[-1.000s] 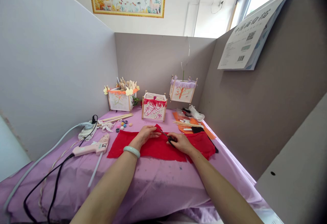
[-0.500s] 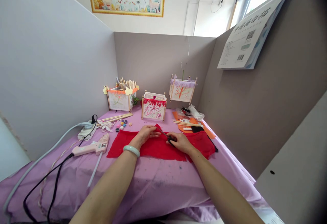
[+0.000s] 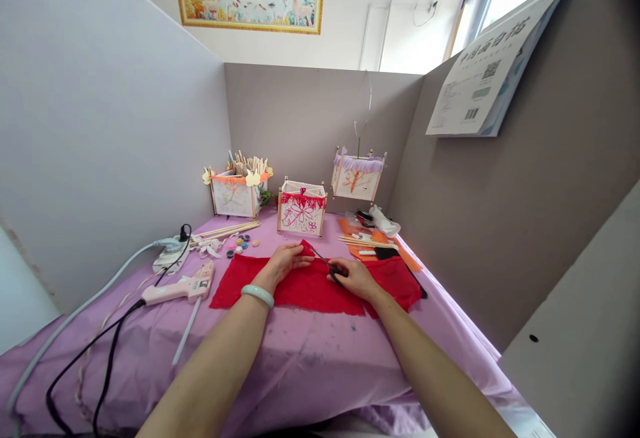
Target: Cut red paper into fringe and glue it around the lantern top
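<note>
A red cloth [image 3: 300, 288] lies spread on the purple table cover [image 3: 310, 358]. My left hand [image 3: 284, 261], with a pale green bangle on the wrist, pinches a raised fold of the cloth at its far edge. My right hand [image 3: 354, 278] grips black scissors [image 3: 325, 265], whose blades point left toward the pinched fold and reach into the cloth there.
A pink glue gun [image 3: 180, 288] with a black cord lies at the left, near a white power strip [image 3: 170, 255]. Three small paper lanterns [image 3: 301, 209] stand along the back wall. Wooden sticks [image 3: 227, 230], coloured caps and orange paper [image 3: 373, 248] lie around. Grey partitions close three sides.
The scissor blades have advanced slightly toward the far edge of the cloth by my left fingers. Both hands otherwise stay where they were.
</note>
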The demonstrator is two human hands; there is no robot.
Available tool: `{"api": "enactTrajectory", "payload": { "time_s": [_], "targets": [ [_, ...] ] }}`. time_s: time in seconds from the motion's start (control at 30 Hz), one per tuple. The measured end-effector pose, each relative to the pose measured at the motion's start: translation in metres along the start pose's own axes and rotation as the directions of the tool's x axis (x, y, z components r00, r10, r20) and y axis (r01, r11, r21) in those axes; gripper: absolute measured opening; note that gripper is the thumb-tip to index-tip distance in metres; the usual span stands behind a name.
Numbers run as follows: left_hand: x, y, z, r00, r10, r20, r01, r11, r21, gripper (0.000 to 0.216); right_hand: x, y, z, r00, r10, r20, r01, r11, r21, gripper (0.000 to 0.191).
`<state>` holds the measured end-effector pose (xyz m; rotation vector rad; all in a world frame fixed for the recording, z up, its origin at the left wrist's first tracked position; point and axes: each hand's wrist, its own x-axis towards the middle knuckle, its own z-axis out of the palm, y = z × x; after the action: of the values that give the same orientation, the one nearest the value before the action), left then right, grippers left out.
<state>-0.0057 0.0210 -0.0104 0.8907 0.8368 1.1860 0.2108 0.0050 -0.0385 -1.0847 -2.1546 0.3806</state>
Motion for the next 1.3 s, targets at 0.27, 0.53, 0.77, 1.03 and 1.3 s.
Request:
{"api": "enactTrajectory", "payload": {
  "time_s": [0.27, 0.53, 0.77, 1.03, 1.3],
  "targets": [
    [0.0007, 0.0019, -0.0032, 1.0, 0.025, -0.003, -0.026, 0.998, -0.055, 0.008, -0.0012, -0.0011, -0.0063, 1.0, 0.002, 0.011, -0.002, 1.0, 0.021, 0.037],
    [0.0002, 0.0034, -0.0023, 0.999, 0.034, -0.014, -0.035, 0.996, -0.081, 0.007, -0.0022, -0.0031, -0.0086, 0.999, -0.033, 0.04, 0.033, 0.999, 0.015, 0.036],
    [0.0012, 0.0023, -0.0031, 0.999, 0.039, -0.025, -0.041, 0.997, -0.059, 0.01, -0.0021, -0.0051, -0.0082, 0.999, -0.034, 0.027, 0.033, 0.999, 0.014, 0.034],
    [0.0025, -0.0033, -0.0029, 0.999, 0.045, 0.03, -0.047, 0.997, 0.065, 0.007, -0.0028, -0.0096, -0.0068, 0.997, -0.068, 0.029, 0.068, 0.998, 0.015, 0.033],
    [0.0025, -0.0051, -0.0031, 0.998, 0.01, 0.062, -0.017, 0.995, 0.101, 0.005, -0.0019, -0.0071, -0.0058, 0.998, -0.058, 0.035, 0.059, 0.998, -0.024, 0.031]
  ]
}}
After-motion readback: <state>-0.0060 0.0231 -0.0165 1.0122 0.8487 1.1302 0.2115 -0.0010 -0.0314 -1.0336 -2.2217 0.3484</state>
